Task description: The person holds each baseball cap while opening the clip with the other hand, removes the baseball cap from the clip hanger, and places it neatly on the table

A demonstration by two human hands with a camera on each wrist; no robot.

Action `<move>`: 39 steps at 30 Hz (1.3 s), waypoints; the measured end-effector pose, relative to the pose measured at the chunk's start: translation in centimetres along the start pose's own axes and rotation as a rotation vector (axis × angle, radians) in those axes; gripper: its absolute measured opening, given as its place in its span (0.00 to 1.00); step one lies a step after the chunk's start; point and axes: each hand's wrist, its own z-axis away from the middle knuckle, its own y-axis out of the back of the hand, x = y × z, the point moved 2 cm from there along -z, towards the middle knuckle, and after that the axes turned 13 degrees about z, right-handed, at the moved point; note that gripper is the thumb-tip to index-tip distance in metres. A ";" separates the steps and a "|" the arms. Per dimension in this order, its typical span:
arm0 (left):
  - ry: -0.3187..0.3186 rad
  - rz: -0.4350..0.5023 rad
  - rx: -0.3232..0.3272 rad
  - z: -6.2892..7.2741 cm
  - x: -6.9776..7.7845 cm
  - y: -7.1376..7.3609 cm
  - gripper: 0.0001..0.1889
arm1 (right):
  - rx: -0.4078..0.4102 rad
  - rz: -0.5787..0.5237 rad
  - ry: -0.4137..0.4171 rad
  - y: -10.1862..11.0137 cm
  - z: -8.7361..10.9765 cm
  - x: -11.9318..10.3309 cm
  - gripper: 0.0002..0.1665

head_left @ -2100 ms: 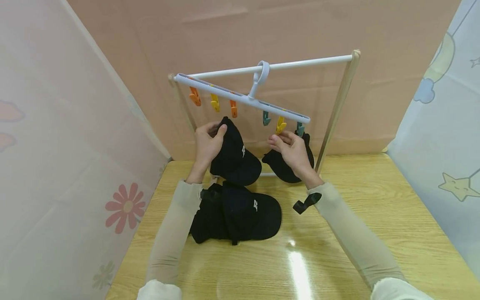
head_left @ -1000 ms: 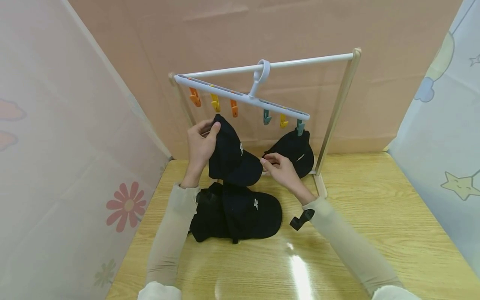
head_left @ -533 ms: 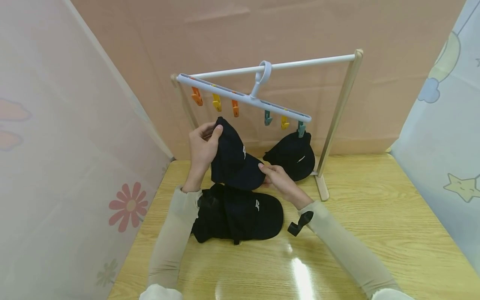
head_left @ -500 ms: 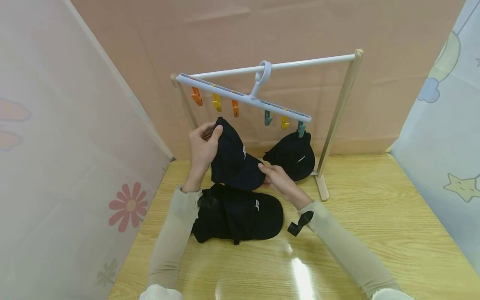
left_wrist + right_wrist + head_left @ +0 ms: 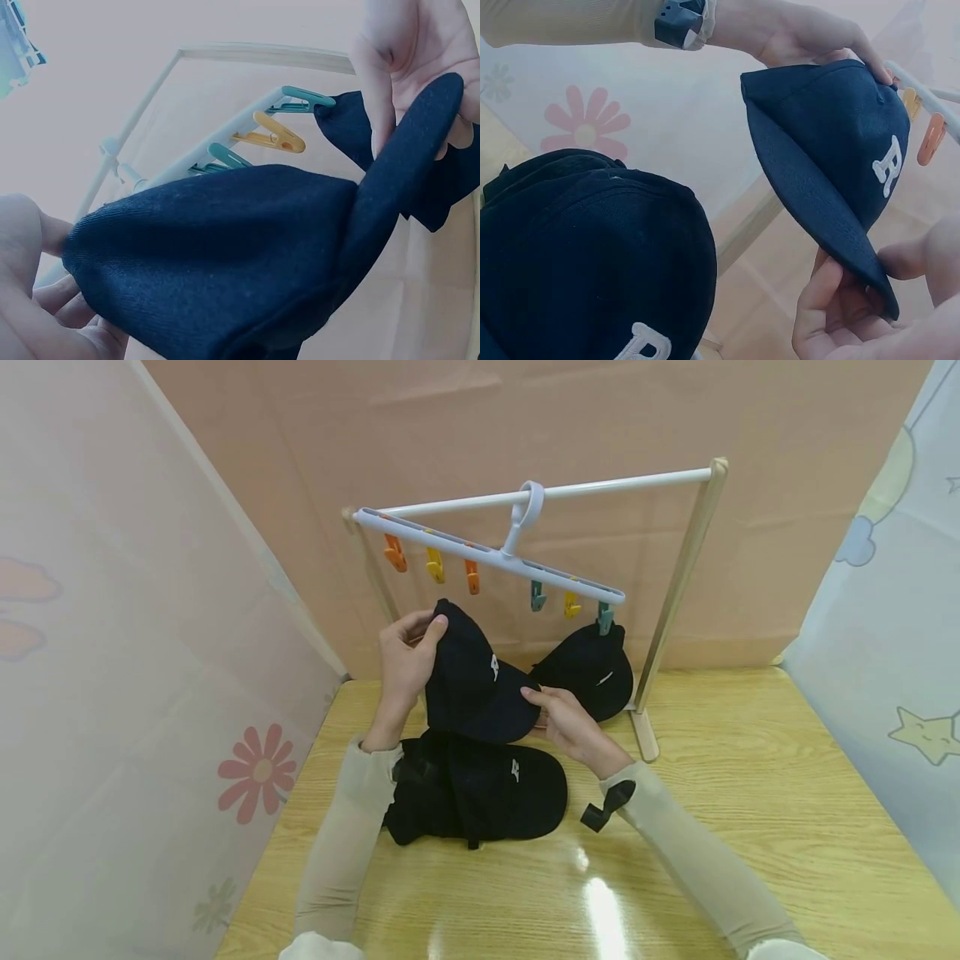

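A black baseball cap (image 5: 468, 685) with a white letter on its front is held up below the hanger. My left hand (image 5: 405, 656) pinches its crown edge, thumb on the near side. At the brim my right hand (image 5: 570, 722) grips the cap, thumb on top and fingers beneath, as the right wrist view also shows. Another black cap (image 5: 588, 668) hangs from a green clothespin (image 5: 605, 618) at the hanger's right end. Above the held cap, the pale clip hanger (image 5: 487, 557) carries orange, yellow and green clothespins with nothing in them.
More black caps (image 5: 510, 789) lie overlapped on the wooden table (image 5: 750, 793) beneath the held one. A rack with a white rail (image 5: 622, 487) and wooden legs supports the hanger. A peach cloth (image 5: 600, 410) stands behind, with patterned cloths at both sides.
My right hand has come down from the yellow clothespin near the hanging cap and taken hold of the held cap's brim. The held cap has shifted slightly right and down.
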 end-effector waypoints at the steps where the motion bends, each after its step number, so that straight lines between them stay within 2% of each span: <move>1: 0.007 0.004 0.000 0.0 0.0 0.0 0.13 | -0.001 0.000 0.001 0.0 0.0 0.0 0.22; 6: 0.019 0.023 -0.002 0.1 0.1 0.2 0.13 | -0.007 0.000 0.007 0.0 0.2 -0.1 0.14; 15: 0.024 0.036 -0.031 0.5 0.5 0.5 0.13 | -0.004 0.018 0.016 0.4 0.7 -0.2 0.20; 22: 0.010 0.030 -0.062 0.9 0.7 0.8 0.13 | 0.004 0.025 0.027 0.9 1.1 -0.2 0.12; 30: -0.008 0.036 -0.118 1.7 0.9 1.1 0.12 | 0.001 0.028 0.051 1.5 2.3 -0.3 0.08; 39: 0.077 0.059 -0.168 2.2 0.8 1.2 0.12 | 0.006 0.010 0.065 2.7 3.5 -0.1 0.08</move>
